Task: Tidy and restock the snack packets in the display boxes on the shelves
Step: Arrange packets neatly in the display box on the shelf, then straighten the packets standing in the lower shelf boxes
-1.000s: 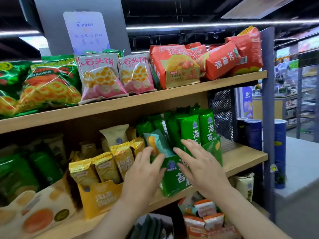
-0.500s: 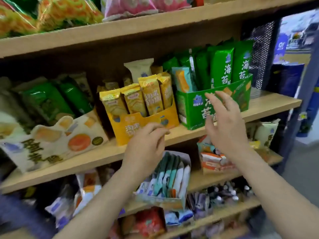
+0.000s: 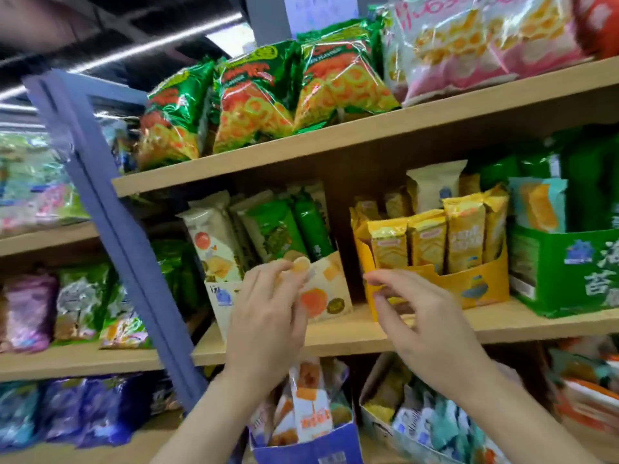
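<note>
White box [image 3: 330, 296] near shelf [image 3: 335, 334] front edge, narrow gap to yellow box [image 3: 475, 286], left hand [image 3: 268, 316] at its rim, grip unclear, right hand [image 3: 428, 323] before yellow box corner, grip apart, empty.

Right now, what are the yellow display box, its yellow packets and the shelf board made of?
Yellow display box: looks like printed cardboard, matte; cut rim and folded corners.
Yellow packets: likely plastic film, glossy; highlights and flat sealed tops.
Shelf board: wood-look, matte, pale tan; solid wood or laminate, cannot tell.
</note>
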Demonstrator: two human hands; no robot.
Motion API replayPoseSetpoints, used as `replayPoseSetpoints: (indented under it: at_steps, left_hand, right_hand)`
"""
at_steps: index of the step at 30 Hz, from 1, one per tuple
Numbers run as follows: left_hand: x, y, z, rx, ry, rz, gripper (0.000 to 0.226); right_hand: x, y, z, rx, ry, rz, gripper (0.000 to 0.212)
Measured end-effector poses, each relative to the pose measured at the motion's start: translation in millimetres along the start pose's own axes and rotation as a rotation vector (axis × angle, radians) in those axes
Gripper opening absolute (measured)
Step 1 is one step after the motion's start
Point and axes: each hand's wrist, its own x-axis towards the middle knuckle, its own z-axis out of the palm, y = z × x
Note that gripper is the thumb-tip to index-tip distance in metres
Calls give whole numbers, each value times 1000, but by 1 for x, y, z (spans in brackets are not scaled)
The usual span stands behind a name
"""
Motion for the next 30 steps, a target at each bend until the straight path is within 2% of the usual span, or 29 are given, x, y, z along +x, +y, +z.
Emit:
replayPoseSetpoints:
  at_steps: [4,7,10,14,16,18,20,22,25,27,30]
  left_hand:
    - [13,-33,11,196,-156,-104,40]
    - [7,-47,18,186,-255,-145,36]
    - [3,-59,9,142,-273,-117,44]
    - [-1,-86,-17,46,-349,-122,34]
    - [-2,-93,-30,-52,-403,-159,23]
    - [3,-87,-40,-144,-398,-263,19]
    - [13,-74,-47,-275,-294,-417,33]
    - [30,-64,-45,-352,-206,-571,59]
    - [50,-56,-28,-250,-236,-673,93]
    - [53,-55,-15,-180,-206,-688,103]
    - [49,-57,-7,-171,-147,-767,103]
  right_hand:
    - [39,-18,38,49,-79,60,49]
    - [67,-28,57,70,-101,99,67]
    - [97,-31,64,31,-136,221,77]
    - [117,-28,72,-148,-280,399,62]
    - [116,-28,81,-213,-287,400,55]
    - [112,-32,90,-342,-222,349,51]
    - [112,-36,93,-432,-184,305,48]
    - [117,-40,89,-410,-238,355,51]
    - [125,-40,87,-384,-356,435,53]
    - [129,-41,89,-391,-394,430,54]
    - [132,-42,93,-340,-405,439,51]
